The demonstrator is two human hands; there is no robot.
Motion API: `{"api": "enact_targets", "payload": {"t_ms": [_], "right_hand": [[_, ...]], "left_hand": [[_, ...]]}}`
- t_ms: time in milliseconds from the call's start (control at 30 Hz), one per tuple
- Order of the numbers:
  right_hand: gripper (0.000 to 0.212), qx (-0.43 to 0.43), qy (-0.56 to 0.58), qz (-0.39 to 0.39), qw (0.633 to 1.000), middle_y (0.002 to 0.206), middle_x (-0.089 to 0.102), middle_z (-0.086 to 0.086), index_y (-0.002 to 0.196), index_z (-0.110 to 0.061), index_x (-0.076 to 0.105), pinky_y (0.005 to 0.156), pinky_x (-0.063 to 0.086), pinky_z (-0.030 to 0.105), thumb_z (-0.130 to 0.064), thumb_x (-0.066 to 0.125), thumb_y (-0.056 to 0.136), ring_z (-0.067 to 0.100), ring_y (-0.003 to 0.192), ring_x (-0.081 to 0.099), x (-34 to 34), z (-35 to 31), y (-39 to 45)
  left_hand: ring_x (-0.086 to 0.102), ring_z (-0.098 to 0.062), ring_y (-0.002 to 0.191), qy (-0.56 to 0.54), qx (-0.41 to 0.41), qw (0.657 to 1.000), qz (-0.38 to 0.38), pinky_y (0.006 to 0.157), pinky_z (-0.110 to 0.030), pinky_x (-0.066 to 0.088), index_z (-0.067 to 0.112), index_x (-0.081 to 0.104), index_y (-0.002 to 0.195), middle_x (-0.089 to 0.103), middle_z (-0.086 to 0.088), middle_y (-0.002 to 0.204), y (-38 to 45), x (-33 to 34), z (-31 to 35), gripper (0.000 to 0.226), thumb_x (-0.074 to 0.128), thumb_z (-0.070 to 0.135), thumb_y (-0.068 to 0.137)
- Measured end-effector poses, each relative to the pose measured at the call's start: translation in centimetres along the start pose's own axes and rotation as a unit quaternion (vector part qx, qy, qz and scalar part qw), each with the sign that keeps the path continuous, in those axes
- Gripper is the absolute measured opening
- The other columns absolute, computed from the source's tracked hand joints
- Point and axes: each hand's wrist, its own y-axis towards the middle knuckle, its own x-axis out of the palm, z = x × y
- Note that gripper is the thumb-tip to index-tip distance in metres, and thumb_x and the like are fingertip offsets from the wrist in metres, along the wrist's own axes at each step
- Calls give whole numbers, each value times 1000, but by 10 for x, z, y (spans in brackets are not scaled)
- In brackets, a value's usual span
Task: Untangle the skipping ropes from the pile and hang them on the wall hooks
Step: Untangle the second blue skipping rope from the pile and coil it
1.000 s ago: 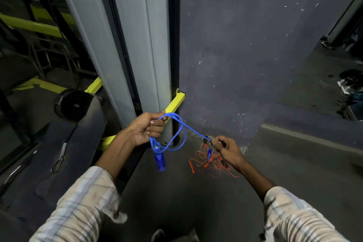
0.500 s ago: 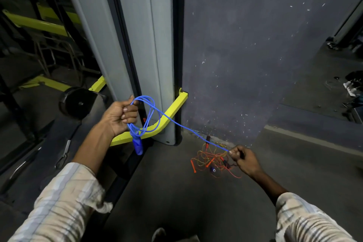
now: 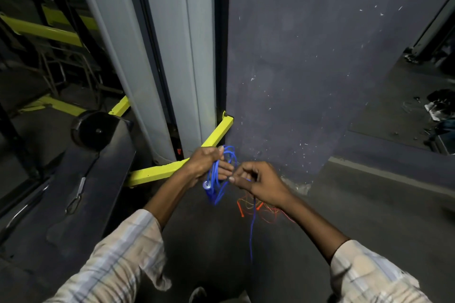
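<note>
Left hand (image 3: 209,162): grips coiled blue skipping rope (image 3: 218,179).
Right hand (image 3: 258,183): pinches the trailing strand.
Technique: feed slack evenly, clear of orange tangle (image 3: 263,209).

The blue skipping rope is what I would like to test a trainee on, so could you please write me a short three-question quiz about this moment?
1. True or false: the left hand holds gathered loops of the blue skipping rope.
2. Which colour are the ropes lying on the floor below the right hand? A) green B) orange C) white
3. Fill in: a loose strand of the blue rope hangs down from the ____ hand.

Key
1. True; its grip is closed around the coils.
2. B; the orange ropes lie in a tangle.
3. right; it pinches the strand, which trails towards the floor.
</note>
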Motion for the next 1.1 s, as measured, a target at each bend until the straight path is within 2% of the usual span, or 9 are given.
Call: {"api": "enact_targets", "payload": {"t_ms": [67, 167, 233, 300, 400, 600, 767, 933, 1100], "right_hand": [[14, -12, 31, 13, 999, 64, 66, -11, 87, -9, 75, 57, 41, 19, -22, 78, 91, 0, 58, 48, 0, -7, 6], [12, -20, 38, 53, 998, 68, 71, -4, 88, -10, 76, 60, 44, 22, -23, 77, 91, 1, 61, 54, -3, -6, 15], [14, -9, 53, 84, 995, 70, 73, 10, 88, -11, 76, 59, 43, 28, -25, 78, 90, 8, 61, 54, -7, 0, 18], [15, 1, 56, 113, 992, 69, 71, 15, 87, -11, 77, 58, 42, 30, -26, 78, 90, 12, 60, 52, -12, 8, 18], [13, 15, 64, 137, 988, 65, 65, 11, 84, -12, 75, 60, 45, 32, -24, 80, 89, 13, 61, 53, -20, 17, 16], [31, 16, 85, 93, 992, 66, 50, 7, 84, 1, 65, 60, 34, 34, -27, 68, 98, 18, 63, 42, -17, 33, 9], [43, 47, 63, 95, 992, 70, 55, 17, 84, -17, 70, 68, 39, 36, -57, 61, 94, 18, 69, 50, -19, 72, 1], [23, 103, 6, 108, 989, 69, 58, 9, 84, -18, 69, 67, 43, 36, -18, 57, 104, 16, 67, 53, -32, 109, -5], [27, 126, -37, 129, 983, 70, 52, 1, 77, -20, 61, 69, 41, 35, -10, 58, 102, 12, 69, 48, -44, 136, -11]], "left_hand": [[70, -21, 57, 26, -10, 999, -28, 53, -31, 59, 4, 59, 88, 72, -13, 70, -5, 12, -4, 33, 58, 37, 95], [65, -20, 49, 43, -58, 994, -78, 46, -27, 54, 2, 66, 100, 67, -16, 69, -12, 28, -7, 25, 51, 22, 102], [41, -11, 34, 41, -81, 991, -97, 38, -20, 36, 7, 60, 88, 49, -5, 54, -13, 28, -8, 24, 44, 18, 102], [20, -6, 32, 7, -109, 987, -115, 35, -17, 18, 13, 52, 78, 29, 4, 48, -12, 22, -7, 32, 40, 28, 104], [15, -4, 32, -27, -141, 981, -133, 36, -19, 6, 12, 52, 76, 23, 7, 46, -15, 13, -2, 39, 42, 37, 104], [16, -3, 34, -6, -113, 985, -129, 35, -19, 7, 8, 55, 78, 24, 7, 47, -23, 5, 20, 34, 53, 36, 98], [15, -1, 31, -58, -74, 988, -120, 34, -13, 7, 10, 52, 73, 23, 8, 44, -24, -17, 48, 31, 57, 34, 91], [16, -1, 30, -93, -37, 990, -101, 35, -16, 4, 10, 50, 75, 23, 9, 42, -30, -41, 74, 30, 50, 31, 98], [19, -1, 28, -154, -8, 982, -110, 34, -20, 4, 11, 49, 77, 24, 10, 41, -33, -66, 96, 32, 44, 33, 100]]}}
